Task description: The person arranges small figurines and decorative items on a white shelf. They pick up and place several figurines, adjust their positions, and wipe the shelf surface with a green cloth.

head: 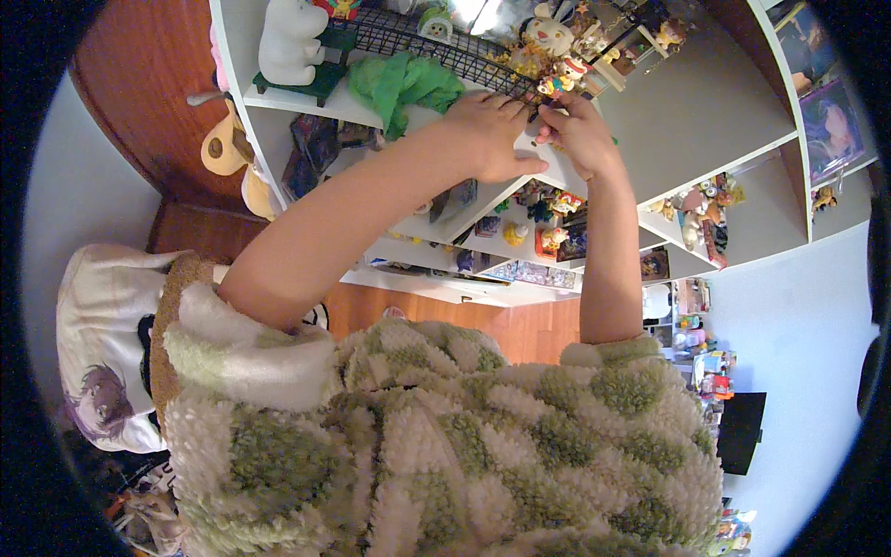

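My left hand (pixel 491 136) lies palm down over the front of a white shelf (pixel 431 120), thumb apart from the fingers. Its fingertips reach beside a black wire basket (pixel 445 47). Bunched green cloth (pixel 404 87) lies just left of that hand. To the right, my right hand (pixel 581 132) has its fingers curled close to the basket's corner. A small figurine with a red and white hat (pixel 565 75) shows right above its fingertips. Whether those fingers grip anything is hidden.
A white seated plush figure (pixel 292 42) rests on a dark green bench (pixel 327 76) at the left. A plush animal head (pixel 548 33) stands behind the basket. Lower cubbies hold small figures, including an orange-based one (pixel 551 242). A beige plush (pixel 226 146) hangs beside the shelf.
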The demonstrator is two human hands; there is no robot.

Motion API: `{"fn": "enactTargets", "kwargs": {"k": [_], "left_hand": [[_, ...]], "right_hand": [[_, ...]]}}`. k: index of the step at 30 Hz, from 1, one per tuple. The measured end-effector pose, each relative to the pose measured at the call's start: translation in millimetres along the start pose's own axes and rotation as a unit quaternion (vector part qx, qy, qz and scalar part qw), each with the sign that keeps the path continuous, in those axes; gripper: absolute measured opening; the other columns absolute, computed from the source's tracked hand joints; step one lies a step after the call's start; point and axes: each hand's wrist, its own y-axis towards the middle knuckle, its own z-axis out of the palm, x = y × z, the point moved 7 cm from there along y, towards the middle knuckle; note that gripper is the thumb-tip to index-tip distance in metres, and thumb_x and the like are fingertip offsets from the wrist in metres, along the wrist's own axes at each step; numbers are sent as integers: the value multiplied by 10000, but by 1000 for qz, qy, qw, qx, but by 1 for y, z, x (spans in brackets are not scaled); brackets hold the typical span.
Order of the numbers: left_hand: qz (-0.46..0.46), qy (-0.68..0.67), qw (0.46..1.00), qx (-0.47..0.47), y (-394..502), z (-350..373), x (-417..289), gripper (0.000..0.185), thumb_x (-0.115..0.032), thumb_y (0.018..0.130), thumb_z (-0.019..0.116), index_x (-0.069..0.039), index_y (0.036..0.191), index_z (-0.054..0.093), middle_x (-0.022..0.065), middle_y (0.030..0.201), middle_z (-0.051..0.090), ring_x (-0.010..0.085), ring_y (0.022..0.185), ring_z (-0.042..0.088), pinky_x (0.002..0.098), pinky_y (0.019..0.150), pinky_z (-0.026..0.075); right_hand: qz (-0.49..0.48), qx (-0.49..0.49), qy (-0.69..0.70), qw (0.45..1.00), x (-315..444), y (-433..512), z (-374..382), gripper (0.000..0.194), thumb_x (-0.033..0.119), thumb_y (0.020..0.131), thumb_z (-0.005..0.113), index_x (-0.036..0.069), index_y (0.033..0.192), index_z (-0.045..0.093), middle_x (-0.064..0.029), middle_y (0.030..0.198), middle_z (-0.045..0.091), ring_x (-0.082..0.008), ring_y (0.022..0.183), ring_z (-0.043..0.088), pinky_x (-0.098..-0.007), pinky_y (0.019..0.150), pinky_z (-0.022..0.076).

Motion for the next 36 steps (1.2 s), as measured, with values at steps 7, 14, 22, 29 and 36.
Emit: {"fn": "enactTargets", "kwargs": {"k": [7,14,22,29,36], "left_hand": [[39,8,998,-45,-20,0,-6,820,-587,891,424,74,1369,335,238,1438,334,350,1350,304,414,1122,230],[64,-10,997,-31,-36,-9,-6,780,-555,901,442,75,1353,355,247,1412,367,344,1339,327,421,1118,239],[-58,72,993,-78,-27,-15,-2,943,-686,850,385,136,1312,370,253,1361,422,326,1313,366,406,1119,222],[-107,71,990,66,-2,-11,8,1059,-785,798,319,126,1336,356,245,1364,423,322,1309,377,381,1100,249],[-45,3,996,79,-2,-7,12,974,-730,850,295,82,1387,299,241,1424,351,339,1337,334,400,1114,242]], "right_hand": [[-25,16,3,1000,0,2,1,158,86,909,564,-20,1022,535,-48,738,567,-137,631,563,-265,613,486],[-25,23,-22,999,-1,4,0,176,104,905,571,-22,1025,544,-52,757,577,-129,618,563,-272,614,487],[-25,10,-19,999,-1,2,0,173,108,908,566,-27,1012,541,-54,740,584,-127,621,562,-255,597,462],[-56,32,-44,997,1,4,1,134,89,908,553,-21,984,550,-49,724,579,-125,618,554,-254,586,446],[-64,38,-20,997,2,3,3,123,78,905,548,-20,980,552,-42,720,578,-115,616,542,-257,586,443]]}}
